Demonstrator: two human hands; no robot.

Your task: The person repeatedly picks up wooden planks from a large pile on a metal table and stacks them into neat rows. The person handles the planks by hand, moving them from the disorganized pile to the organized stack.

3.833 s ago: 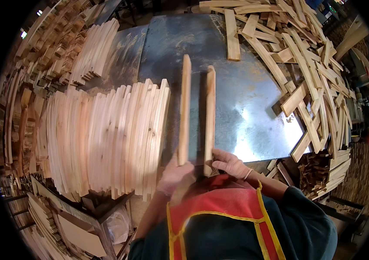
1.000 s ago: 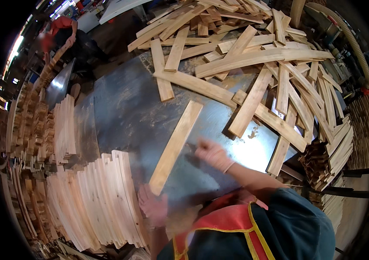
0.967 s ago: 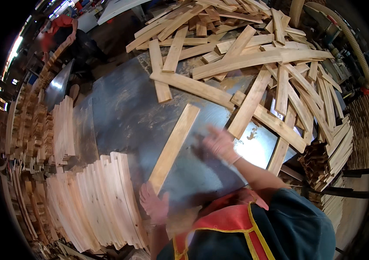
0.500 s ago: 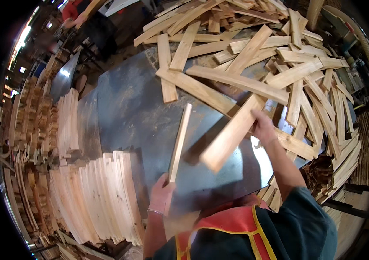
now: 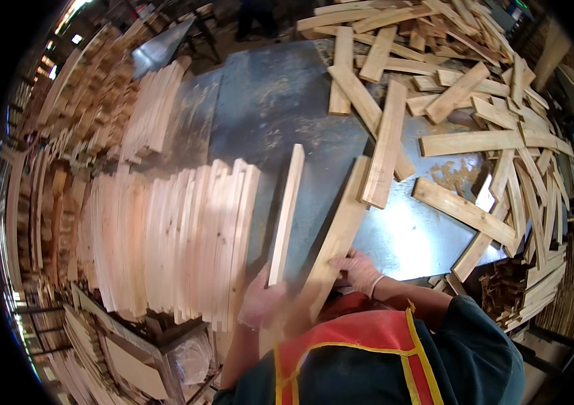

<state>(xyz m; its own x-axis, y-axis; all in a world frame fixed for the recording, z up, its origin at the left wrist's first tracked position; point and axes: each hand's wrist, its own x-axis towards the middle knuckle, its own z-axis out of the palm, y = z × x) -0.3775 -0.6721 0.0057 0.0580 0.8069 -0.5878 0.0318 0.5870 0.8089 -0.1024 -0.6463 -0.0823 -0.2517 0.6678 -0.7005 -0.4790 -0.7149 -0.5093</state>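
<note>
Near the table's front edge, my left hand (image 5: 260, 302) is closed round the lower end of a narrow pale wooden slat (image 5: 288, 212), which stands on edge and points away from me. My right hand (image 5: 357, 272) grips a wider wooden board (image 5: 338, 233) at its side, thumb on the face and the fingers partly hidden beneath. That board slants away from me, its near end close to my left hand and blurred. Left of the slat, a row of wooden boards (image 5: 186, 243) stands packed on edge. A loose board (image 5: 385, 145) lies by the far end of the board in my right hand.
Loose boards (image 5: 459, 143) lie crisscrossed over the right and far side of the metal tabletop (image 5: 267, 101). Another on-edge stack (image 5: 152, 111) stands at the far left, with tall wood stacks (image 5: 91, 88) beyond. A wooden frame (image 5: 159, 358) sits at the lower left.
My right hand has brought its board left and toward my body, beside the slat. The left hand still holds the slat. The view has swung left, showing more of the packed row.
</note>
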